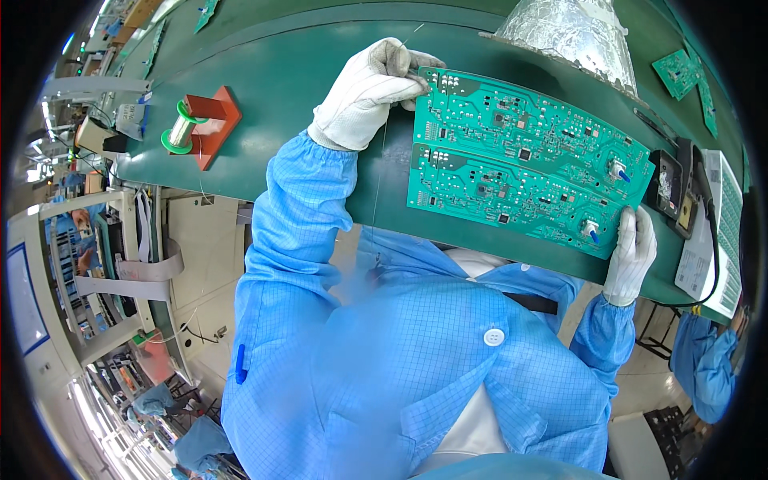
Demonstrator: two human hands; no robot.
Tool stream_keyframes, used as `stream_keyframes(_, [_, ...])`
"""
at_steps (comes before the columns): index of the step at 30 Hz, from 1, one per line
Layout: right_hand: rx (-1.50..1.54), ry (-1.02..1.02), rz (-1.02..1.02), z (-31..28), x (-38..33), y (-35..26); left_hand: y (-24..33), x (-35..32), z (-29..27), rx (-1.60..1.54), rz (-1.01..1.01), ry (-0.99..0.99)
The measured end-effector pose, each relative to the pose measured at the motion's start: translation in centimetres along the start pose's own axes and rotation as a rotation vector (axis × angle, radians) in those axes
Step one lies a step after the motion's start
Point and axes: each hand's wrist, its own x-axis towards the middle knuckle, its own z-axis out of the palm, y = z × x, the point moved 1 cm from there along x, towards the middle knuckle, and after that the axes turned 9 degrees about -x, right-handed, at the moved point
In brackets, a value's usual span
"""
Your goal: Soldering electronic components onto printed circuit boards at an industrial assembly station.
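Observation:
A green circuit board panel (524, 164), made of two long boards joined side by side, lies tilted in front of me over the green bench. Small parts cover it, and two blue-tipped shafts stand up near its right end. My left hand (372, 92), in a white glove, is closed on its far left corner. A thin wire runs up past those fingers and down below the hand; whether they pinch it I cannot tell. At the near right corner my gloved right hand (632, 252) grips the panel's edge, its thumb side partly hidden.
Left on the green bench (280, 104) stands a wire spool (184, 134) on a red holder (214, 128). A foil-covered hood (568, 40) rises at the back. To the right are a black soldering-iron stand (668, 188), a cable (712, 232) and more green boards (676, 74).

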Motion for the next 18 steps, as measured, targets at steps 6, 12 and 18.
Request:
stream_keyframes(6, [-0.167,0.039,-0.155,-0.03,0.07,0.18,-0.14,0.09,0.02,-0.015,0.01,-0.008])
stream_keyframes(12, [-0.33,0.098,-0.303,-0.1,0.05,0.41,0.1,0.12,0.51,-0.001,0.024,0.011])
stream_keyframes(18, [-0.045,0.021,-0.04,0.5,-0.09,0.38,-0.06,0.14,0.26,-0.045,0.005,-0.009])
